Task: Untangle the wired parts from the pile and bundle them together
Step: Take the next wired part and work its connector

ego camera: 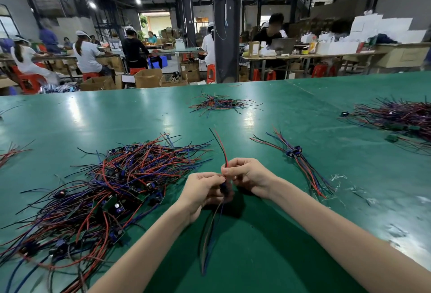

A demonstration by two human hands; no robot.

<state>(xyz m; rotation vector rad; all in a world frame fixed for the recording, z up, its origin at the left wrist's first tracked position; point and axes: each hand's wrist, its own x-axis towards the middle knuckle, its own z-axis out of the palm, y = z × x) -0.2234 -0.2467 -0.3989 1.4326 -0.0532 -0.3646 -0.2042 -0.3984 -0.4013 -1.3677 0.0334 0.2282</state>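
1. Might snag: long wires [210, 229] hanging down from the wired part [224, 186], close to the big pile [112, 187] by the near left corner of the table [291, 246]. Could drag more bits out with one quick pull.
2. Might slip and drop: small and dark, held only at the fingertips, up off the table.
3. Might bend or snap if tugged too hard: thin red and black wires [221, 148] sticking up toward the far edge.
4. Could get mixed up if put down on the wrong side. Better beside the neat bundle [295, 152], lying apart from the pile, toward the right edge.
5. Left hand [203, 190]: curled in, fingers and thumb closed round the wired part, in the middle of the table near the near edge.
6. Right hand [249, 176]: fingers bent, tips pinching the red and black wires just above the part. Very close to the left fingertips; touching or not, hard to tell.
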